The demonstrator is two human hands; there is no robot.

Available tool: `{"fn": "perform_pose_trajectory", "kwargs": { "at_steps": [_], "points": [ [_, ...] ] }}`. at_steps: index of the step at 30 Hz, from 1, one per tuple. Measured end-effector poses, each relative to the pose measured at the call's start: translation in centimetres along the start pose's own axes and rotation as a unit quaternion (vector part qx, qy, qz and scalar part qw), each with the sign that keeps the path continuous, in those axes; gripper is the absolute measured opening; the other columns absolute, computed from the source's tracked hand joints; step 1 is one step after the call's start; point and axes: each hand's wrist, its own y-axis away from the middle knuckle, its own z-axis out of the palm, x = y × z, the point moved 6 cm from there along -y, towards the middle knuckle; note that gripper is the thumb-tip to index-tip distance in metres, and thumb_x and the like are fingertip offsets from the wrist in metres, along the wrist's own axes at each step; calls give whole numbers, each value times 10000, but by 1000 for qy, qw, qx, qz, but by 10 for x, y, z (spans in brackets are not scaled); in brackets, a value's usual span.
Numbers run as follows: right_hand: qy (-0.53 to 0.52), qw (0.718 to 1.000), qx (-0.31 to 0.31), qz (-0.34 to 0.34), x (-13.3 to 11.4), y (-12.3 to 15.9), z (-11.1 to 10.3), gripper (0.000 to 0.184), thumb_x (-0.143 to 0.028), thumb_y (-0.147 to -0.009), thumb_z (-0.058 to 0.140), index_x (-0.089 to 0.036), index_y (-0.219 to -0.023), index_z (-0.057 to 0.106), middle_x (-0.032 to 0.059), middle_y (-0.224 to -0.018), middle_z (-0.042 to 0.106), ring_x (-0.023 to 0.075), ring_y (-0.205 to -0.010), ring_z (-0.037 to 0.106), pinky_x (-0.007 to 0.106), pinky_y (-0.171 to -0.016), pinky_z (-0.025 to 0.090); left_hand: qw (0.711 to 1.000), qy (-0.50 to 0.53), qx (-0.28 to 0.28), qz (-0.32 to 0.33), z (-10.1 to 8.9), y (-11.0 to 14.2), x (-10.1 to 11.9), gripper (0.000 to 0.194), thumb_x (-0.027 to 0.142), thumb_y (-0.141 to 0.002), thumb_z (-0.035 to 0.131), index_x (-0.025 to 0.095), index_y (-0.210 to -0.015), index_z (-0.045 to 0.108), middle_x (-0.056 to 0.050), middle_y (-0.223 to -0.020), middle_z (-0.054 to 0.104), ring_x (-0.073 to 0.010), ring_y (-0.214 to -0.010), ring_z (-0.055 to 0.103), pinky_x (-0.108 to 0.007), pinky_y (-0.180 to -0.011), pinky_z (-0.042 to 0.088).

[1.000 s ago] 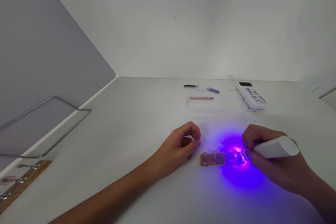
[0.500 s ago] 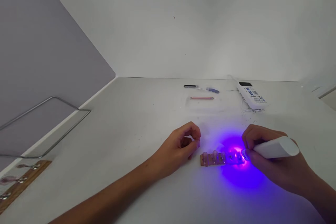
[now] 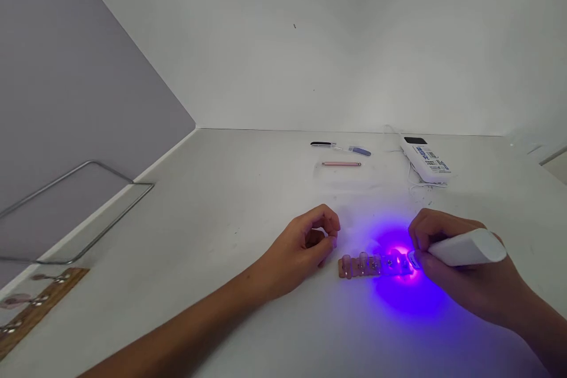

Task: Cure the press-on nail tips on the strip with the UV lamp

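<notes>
My right hand (image 3: pixel 465 271) is wrapped around a white handheld UV nail lamp (image 3: pixel 467 248), its head pointing left. Violet light from it falls on the right end of a narrow wooden strip (image 3: pixel 341 269) lying on the table. Along that strip sit several glossy, translucent pinkish false nails (image 3: pixel 362 262) with small shiny decorations; those at the right end are partly lost in the glare. Just left of the strip, my left hand (image 3: pixel 305 242) rests on the table, fingers curled and thumb close to the index finger. Nothing shows in it, and it is apart from the strip.
Behind lie a pink pen-like tool (image 3: pixel 341 163), a black-handled tool (image 3: pixel 323 143) and a small blue-grey piece (image 3: pixel 359 151). A white power bank (image 3: pixel 426 159) with a cable is back right. At left are a metal wire frame (image 3: pixel 110 230) and another wooden strip (image 3: pixel 44 310) with decorated nails.
</notes>
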Motion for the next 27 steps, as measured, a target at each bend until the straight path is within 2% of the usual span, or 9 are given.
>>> {"fn": "perform_pose_trajectory", "kwargs": {
  "at_steps": [7,18,25,27],
  "points": [
    [-3,1000,-15,-18,1,0,1,155,-111,-829,566,-236,-753,513,-46,-658,541,104,-526,470,207,-460,393,1000,-2,-2,3,0,1,0,62,227,-840,566,211,-860,509,37,-809,539,-85,-580,449,-227,-512,327],
    [7,999,-26,-25,-3,1,1,168,-97,-833,550,-237,-752,505,-45,-650,541,110,-528,477,216,-462,388,1000,-1,-2,-4,-1,1,-3,69,235,-847,571,217,-868,507,53,-740,507,-94,-584,448,-228,-516,323],
    [7,1000,6,-28,-4,0,-1,161,-106,-836,529,-240,-751,501,-47,-656,544,105,-527,457,210,-461,376,1000,-9,-2,-2,-2,0,-4,60,235,-853,566,213,-873,513,58,-715,491,-93,-584,444,-226,-524,333],
    [8,1000,-7,-27,-1,0,0,162,-107,-832,539,-242,-750,503,-50,-647,538,105,-525,460,208,-462,385,1000,-9,-5,2,-1,0,-4,60,228,-847,564,213,-870,511,54,-736,509,-89,-578,441,-224,-515,326]
  ]
}}
